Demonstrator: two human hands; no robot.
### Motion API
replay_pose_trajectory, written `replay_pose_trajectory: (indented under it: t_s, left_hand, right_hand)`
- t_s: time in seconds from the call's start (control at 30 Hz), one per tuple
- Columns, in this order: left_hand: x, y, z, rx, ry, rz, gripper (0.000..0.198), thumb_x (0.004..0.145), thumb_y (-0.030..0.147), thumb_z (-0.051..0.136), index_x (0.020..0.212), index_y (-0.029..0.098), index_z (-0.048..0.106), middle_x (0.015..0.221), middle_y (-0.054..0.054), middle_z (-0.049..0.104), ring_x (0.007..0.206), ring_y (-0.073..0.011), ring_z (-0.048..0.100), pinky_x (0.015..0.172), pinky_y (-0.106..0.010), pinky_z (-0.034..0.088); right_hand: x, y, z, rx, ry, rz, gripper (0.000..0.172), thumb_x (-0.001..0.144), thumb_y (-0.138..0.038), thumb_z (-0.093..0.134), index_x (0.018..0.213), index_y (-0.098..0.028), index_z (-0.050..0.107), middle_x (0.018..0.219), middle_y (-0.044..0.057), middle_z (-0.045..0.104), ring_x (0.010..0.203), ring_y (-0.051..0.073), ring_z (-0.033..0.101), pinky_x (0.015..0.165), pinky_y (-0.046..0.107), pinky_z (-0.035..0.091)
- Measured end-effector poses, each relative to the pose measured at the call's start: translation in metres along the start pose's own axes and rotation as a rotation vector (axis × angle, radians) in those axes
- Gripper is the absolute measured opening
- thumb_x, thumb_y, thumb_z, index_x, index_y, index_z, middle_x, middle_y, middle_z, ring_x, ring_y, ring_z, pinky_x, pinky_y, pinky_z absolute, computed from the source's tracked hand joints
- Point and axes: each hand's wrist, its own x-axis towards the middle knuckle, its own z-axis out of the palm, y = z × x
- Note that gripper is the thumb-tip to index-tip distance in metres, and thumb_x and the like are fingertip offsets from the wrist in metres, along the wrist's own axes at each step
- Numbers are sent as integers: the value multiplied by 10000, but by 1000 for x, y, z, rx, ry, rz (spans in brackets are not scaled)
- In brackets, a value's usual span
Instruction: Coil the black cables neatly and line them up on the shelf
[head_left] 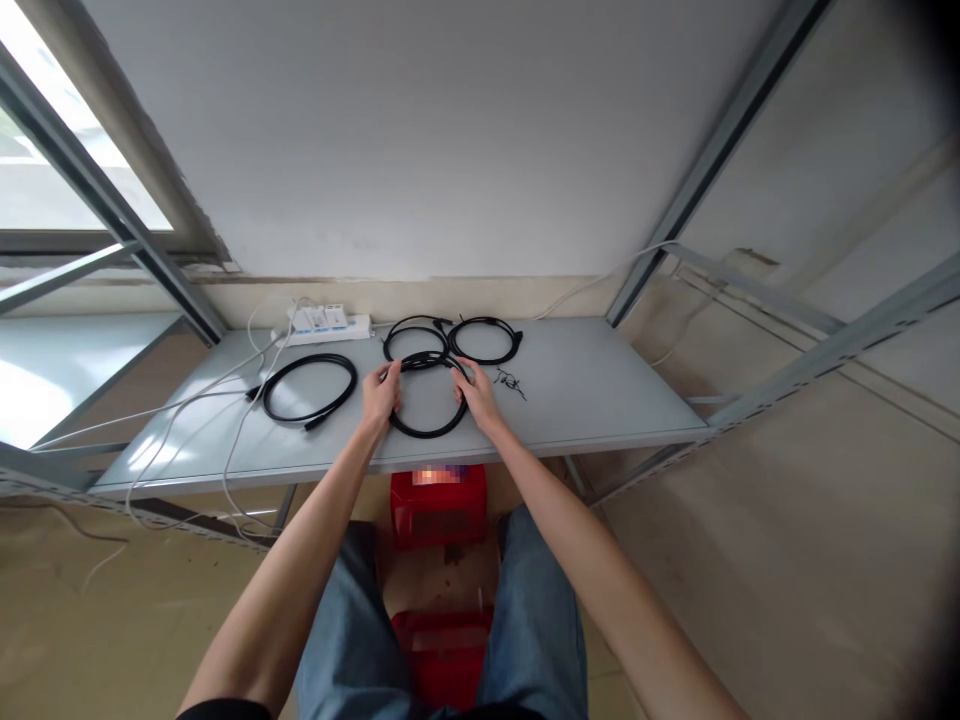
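Observation:
A coiled black cable (427, 434) is held between my two hands near the front of the grey shelf. My left hand (382, 393) is closed round the left side of the loop. On the opposite side, my right hand (477, 391) grips the same coil with its fingers curled. Behind it lie a second black coil (415, 319) and a third black coil (517, 340), close together. Another black cable (354, 376) rests in a loop to the left, its plug ends showing. Several short black ties (511, 381) are heaped right of my right hand.
A white power strip (352, 328) with plugged-in adapters stands along the back left. White cords (241, 420) trail over the shelf's (600, 400) left front edge. Metal uprights (712, 150) frame both sides. Below are a red box (439, 515) and a red seat (442, 665).

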Motion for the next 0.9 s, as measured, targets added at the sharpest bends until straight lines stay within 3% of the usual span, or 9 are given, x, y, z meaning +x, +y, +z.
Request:
replay_pose_trajectory:
  t_s: [0.1,0.17,0.3,0.4,0.5,0.57,0.67,0.77,0.9]
  left_hand:
    - [8,-2,-11,249,-56,85,456,891,623,674,869,168,668,469,89,379,398,-83,342,415,-224,291]
    - [12,-4,-16,368,-66,117,451,884,614,680,845,165,690,489,55,463,440,-112,434,465,-239,357]
    - [17,-6,-23,633,-20,208,351,862,399,723,1121,163,737,881,-69,742,873,-242,689,805,-323,541]
    - [9,-2,-28,852,58,334,472,911,331,663,1356,173,663,1175,-146,708,1145,-312,645,1013,-440,510]
    - [-14,4,-29,974,98,536,380,1011,331,522,1335,196,668,1341,-174,604,1250,-329,580,1064,-483,471]
    - [-32,5,-24,1010,-98,639,341,1063,346,435,1262,215,679,1299,-141,618,1226,-286,594,1058,-436,469]
    - [-54,1,-11,1161,-381,708,391,1047,522,501,1219,204,650,1220,-122,643,1178,-294,605,1008,-428,473]
    - [-64,-4,6,1319,-472,754,423,1031,579,517,1127,184,636,1143,-125,651,1102,-304,621,960,-424,470]
    - [-61,-4,20,1441,-523,772,320,1103,376,372,1114,172,619,1130,-151,670,1107,-296,636,950,-400,455]
  right_hand:
    - [3,1,-2,29,-47,90,461,915,-494,638,1271,-202,625,645,-52,541,557,166,520,567,305,486]
    - [3,4,0,-111,-8,71,402,919,-363,606,1283,-193,614,734,-18,613,616,185,570,618,332,526]
    - [-2,8,9,-543,114,-138,337,921,-215,567,1250,-203,639,1029,93,705,1004,269,643,911,420,543]
    - [-3,3,5,-701,146,-224,264,954,-265,580,1195,-199,664,1050,117,690,1090,302,602,1009,464,497]
    - [1,-4,-23,-683,282,-318,248,1002,-264,465,1124,-206,673,1074,119,668,1082,281,594,1019,441,484]
    - [5,-4,-55,-656,388,-332,283,1009,-250,390,1085,-209,660,1102,123,649,1048,260,603,979,415,498]
    - [5,4,-104,-691,503,-218,246,961,-248,418,1075,-204,631,1007,104,629,967,259,602,946,428,494]
    - [-3,15,-134,-723,440,-95,255,921,-341,551,1120,-190,605,893,70,616,925,273,600,919,432,488]
    - [-11,23,-137,-760,323,-74,350,911,-476,634,1115,-192,611,817,36,617,856,263,601,846,388,476]
